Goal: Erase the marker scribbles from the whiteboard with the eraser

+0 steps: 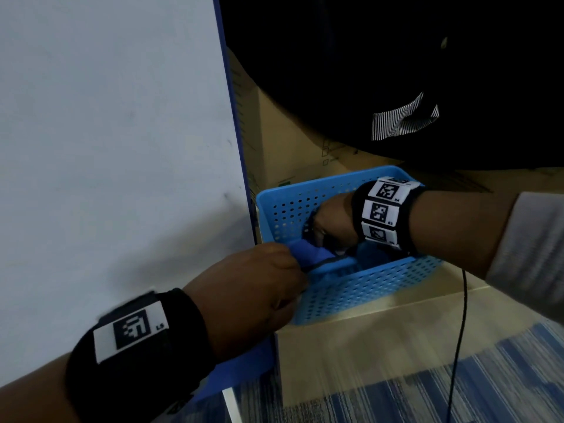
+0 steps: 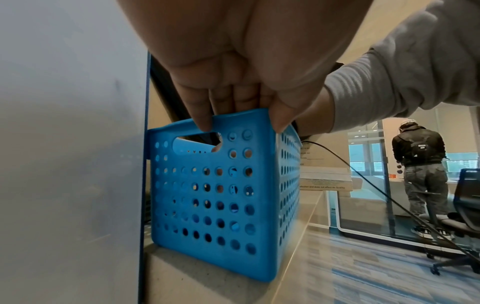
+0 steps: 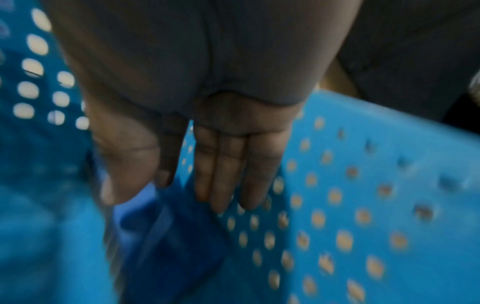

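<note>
The whiteboard [image 1: 106, 148] stands upright on the left, with only faint grey smudges [image 1: 227, 196] near its blue right edge. A blue perforated basket [image 1: 366, 288] sits right beside it. My left hand [image 1: 268, 276] grips the basket's near rim by the handle slot, thumb and fingers pinching it [image 2: 242, 123]. My right hand [image 1: 332, 221] reaches down inside the basket. Its fingers [image 3: 226, 174] are straight, just above a dark blue object [image 3: 168, 236] on the basket floor. Blur keeps me from telling whether that object is the eraser.
The basket stands on a cardboard box [image 1: 381, 346], with more boxes [image 1: 274, 141] behind it. A black garment [image 1: 381, 71] hangs over the top right. A black cable [image 1: 460, 331] drops past the basket. Beyond it stand another person [image 2: 418, 164] and an office chair [image 2: 465, 205].
</note>
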Action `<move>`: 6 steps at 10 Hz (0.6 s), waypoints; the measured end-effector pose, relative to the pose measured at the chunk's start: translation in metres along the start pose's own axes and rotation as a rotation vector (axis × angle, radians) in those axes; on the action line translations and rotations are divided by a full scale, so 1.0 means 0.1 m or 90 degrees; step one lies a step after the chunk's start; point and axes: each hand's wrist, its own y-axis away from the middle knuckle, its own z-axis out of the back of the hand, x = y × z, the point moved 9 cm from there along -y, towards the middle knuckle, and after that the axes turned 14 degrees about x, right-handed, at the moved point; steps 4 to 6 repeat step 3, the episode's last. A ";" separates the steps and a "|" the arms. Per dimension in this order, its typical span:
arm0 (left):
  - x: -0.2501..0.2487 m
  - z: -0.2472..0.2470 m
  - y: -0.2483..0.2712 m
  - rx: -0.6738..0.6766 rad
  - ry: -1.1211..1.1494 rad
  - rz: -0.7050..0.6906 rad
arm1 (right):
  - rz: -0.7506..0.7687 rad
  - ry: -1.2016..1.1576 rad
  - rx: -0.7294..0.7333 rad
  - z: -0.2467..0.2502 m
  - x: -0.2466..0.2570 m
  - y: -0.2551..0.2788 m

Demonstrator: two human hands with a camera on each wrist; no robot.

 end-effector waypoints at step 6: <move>-0.15 0.08 0.01 -0.047 -0.083 -0.027 | -0.069 0.015 -0.204 0.78 0.02 0.93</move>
